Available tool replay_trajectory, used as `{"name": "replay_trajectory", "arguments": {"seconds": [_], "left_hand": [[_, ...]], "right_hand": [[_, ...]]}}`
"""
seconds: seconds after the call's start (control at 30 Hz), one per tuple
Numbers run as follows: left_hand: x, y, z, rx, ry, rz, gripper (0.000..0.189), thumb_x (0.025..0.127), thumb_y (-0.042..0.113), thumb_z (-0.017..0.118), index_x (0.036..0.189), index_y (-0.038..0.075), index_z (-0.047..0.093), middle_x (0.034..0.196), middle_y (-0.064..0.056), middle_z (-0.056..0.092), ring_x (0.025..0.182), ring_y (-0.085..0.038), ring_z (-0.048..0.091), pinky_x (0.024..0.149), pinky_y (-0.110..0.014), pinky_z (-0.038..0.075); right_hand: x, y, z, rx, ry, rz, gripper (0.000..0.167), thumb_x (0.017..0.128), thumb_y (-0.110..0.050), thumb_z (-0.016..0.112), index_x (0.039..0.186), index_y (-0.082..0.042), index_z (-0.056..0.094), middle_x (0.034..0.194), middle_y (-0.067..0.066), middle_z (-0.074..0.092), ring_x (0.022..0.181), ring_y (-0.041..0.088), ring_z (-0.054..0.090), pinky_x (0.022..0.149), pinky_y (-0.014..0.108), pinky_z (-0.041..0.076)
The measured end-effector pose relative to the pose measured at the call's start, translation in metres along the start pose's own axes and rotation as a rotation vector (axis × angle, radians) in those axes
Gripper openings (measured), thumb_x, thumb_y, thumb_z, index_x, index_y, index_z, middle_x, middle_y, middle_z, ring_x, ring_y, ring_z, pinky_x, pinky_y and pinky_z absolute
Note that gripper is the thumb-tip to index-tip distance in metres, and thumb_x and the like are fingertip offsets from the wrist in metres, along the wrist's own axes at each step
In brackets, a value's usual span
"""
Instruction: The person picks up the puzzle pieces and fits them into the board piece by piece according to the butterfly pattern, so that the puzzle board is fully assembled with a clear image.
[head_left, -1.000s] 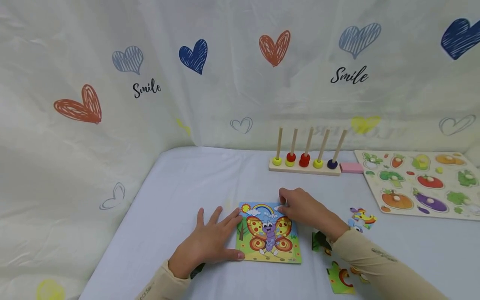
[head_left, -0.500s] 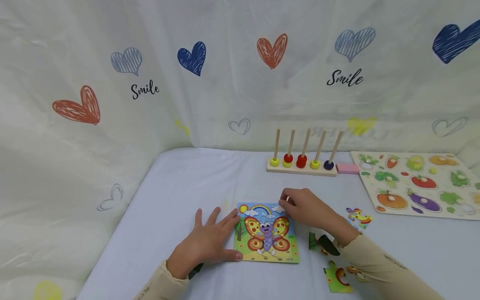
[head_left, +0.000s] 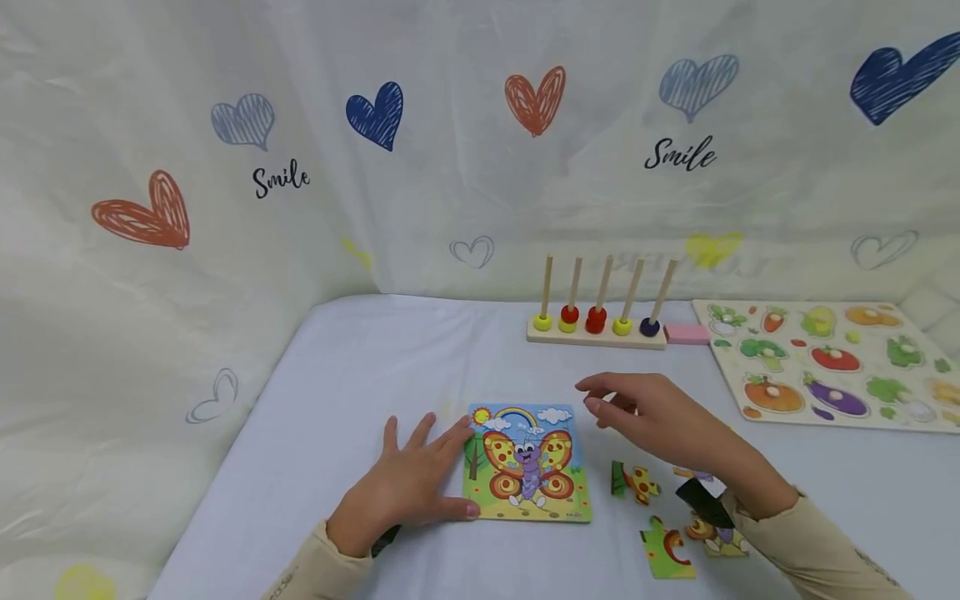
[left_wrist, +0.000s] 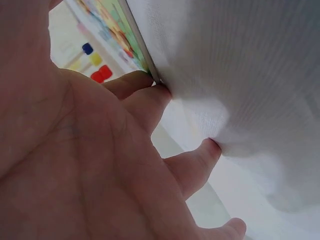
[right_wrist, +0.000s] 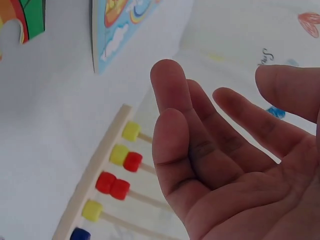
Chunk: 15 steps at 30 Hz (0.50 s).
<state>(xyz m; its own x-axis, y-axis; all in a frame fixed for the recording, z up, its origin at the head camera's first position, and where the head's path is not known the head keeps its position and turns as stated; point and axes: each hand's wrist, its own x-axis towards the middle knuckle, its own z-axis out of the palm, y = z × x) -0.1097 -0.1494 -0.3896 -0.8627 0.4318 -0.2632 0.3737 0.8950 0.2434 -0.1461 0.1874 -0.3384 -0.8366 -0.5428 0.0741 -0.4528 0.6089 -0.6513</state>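
Note:
A square butterfly jigsaw puzzle [head_left: 528, 475] lies flat on the white cloth, its sun and rainbow along the far edge. My left hand [head_left: 408, 492] rests spread beside it, fingertips and thumb at its left edge. In the left wrist view, two fingers of the left hand [left_wrist: 95, 145] meet the thin side of the puzzle [left_wrist: 136, 37]. Above the cloth, off the puzzle's far right corner, my right hand [head_left: 656, 417] hovers with loosely bent fingers. Its palm side [right_wrist: 220, 150] shows nothing held in the right wrist view. Loose jigsaw pieces [head_left: 666, 550] lie right of the puzzle.
At the back stands a wooden bead stacker [head_left: 596, 333] with several upright pegs. Beside it lies a pink block [head_left: 686, 334], then a vegetable peg board [head_left: 832, 358] at the far right. A printed white curtain [head_left: 420, 208] hangs behind the table.
My right hand has drawn back from the puzzle's top right corner, moving right, and its fingers have loosened. The left hand stays at the left edge. The head view has shifted slightly.

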Motion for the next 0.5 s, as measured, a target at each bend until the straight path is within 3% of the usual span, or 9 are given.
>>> {"name": "replay_trajectory", "arguments": {"seconds": [0.2, 0.5], "left_hand": [[0.0, -0.001, 0.0, 0.043, 0.009, 0.006, 0.103, 0.086, 0.07, 0.079, 0.168, 0.025, 0.037, 0.173, 0.005, 0.034, 0.157, -0.044, 0.027, 0.115, -0.084, 0.005], [0.0, -0.001, -0.001, 0.077, 0.017, 0.007, 0.102, 0.085, 0.072, 0.078, 0.167, 0.026, 0.04, 0.173, 0.006, 0.034, 0.156, -0.041, 0.03, 0.116, -0.082, 0.006]], "right_hand": [[-0.015, 0.001, -0.013, -0.029, 0.079, -0.001, 0.03, 0.111, -0.023, 0.063, 0.137, -0.01, 0.07, 0.096, -0.014, 0.073, 0.085, 0.006, 0.067, 0.071, 0.031, 0.054], [-0.033, 0.005, -0.019, -0.08, 0.149, 0.045, 0.026, 0.108, -0.02, 0.068, 0.132, -0.011, 0.074, 0.115, -0.008, 0.075, 0.089, 0.01, 0.064, 0.068, 0.028, 0.054]]}}
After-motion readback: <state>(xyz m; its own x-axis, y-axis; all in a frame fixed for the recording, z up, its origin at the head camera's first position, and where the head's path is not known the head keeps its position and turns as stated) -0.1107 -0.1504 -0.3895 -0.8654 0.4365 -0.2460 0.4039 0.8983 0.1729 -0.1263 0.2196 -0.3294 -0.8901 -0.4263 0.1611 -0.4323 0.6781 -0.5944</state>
